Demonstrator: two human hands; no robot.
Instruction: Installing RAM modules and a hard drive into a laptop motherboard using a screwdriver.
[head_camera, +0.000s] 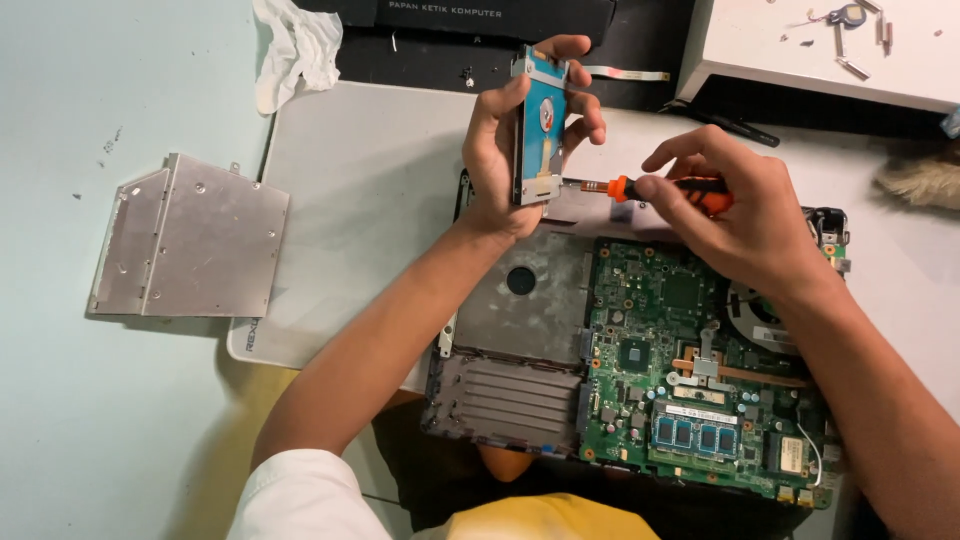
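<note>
The left hand (500, 150) grips a hard drive in its metal bracket (540, 125), held upright on edge above the far side of the opened laptop (640, 350). The right hand (730, 215) closes its fingers around an orange-handled screwdriver (640, 187), its tip touching the bracket's side. A silver optical drive (190, 240) lies well apart to the left, a crumpled white cloth (295, 45) beyond it.

Two hands at work: left hand (500, 140), right hand (735, 215); one hard drive in bracket (540, 125); one orange-handled screwdriver (640, 187); one opened laptop base (520, 330) with one green motherboard (680, 380); one silver optical drive (190, 240); one crumpled white cloth (295, 45); one black keyboard (480, 25)
</note>
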